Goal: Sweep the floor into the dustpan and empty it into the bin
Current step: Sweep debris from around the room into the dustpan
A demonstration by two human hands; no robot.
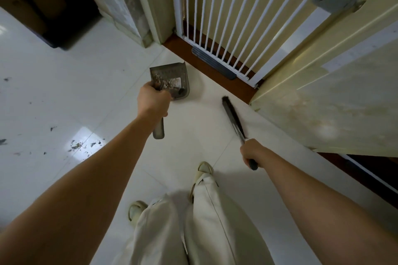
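Two hands full, one patch of dirt left to sweep

Both hands are occupied. The left hand [153, 99] is curled round the handle of the grey dustpan [170, 79], and the pan is carried above the floor [193, 127] with its mouth pointing away from the person – probably kept roughly level so that the crumbs and scraps [170, 83] already lying in it do not slide out. Its shadow falls on the tiles just beside it, which suggests it is lifted rather than set down. The right hand [251, 153] grips the handle of the dark hand brush [231, 114], whose bristle end points forward and away, near the brown threshold strip [215, 64] under the white barred gate [232, 17]. The brush looks to be held clear of the floor, at rest between strokes.

The person stands on the white tiles in pale trousers and slippers, feet close together, facing the gate. Off to the left, well apart from the pan, a scatter of dark debris [86, 146] lies on the tiles, with smaller specks further toward the left edge of the floor – so the sweeping appears unfinished. A fair judgement is that the pan must next go down beside that scatter. No bin is in view, so the emptying step looks some way off.
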